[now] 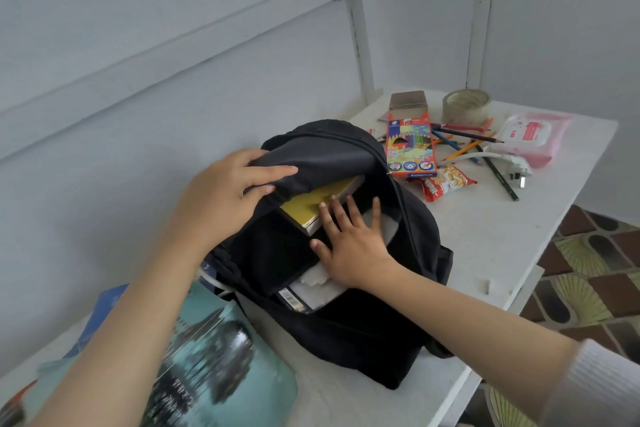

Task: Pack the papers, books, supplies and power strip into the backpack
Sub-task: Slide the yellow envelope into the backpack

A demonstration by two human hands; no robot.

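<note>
The black backpack [346, 333] lies open on the white worktop [485, 236]. The left hand [225, 194] has its fingers [277, 170] curled round the top flap [322, 156], lifting it. The right hand [349, 243], flat with its digits spread, presses a yellow book [311, 201] inside the bag, and a pencil box [410, 149] and plug [516, 170] lie beyond.

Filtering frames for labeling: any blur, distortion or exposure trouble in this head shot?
Head view: teal book cover at lower left is smeared, text unreadable; pencil box is sharp; light soft and even, no glare; backpack fabric near black, little detail; wall battens lean from the wide lens.
</note>
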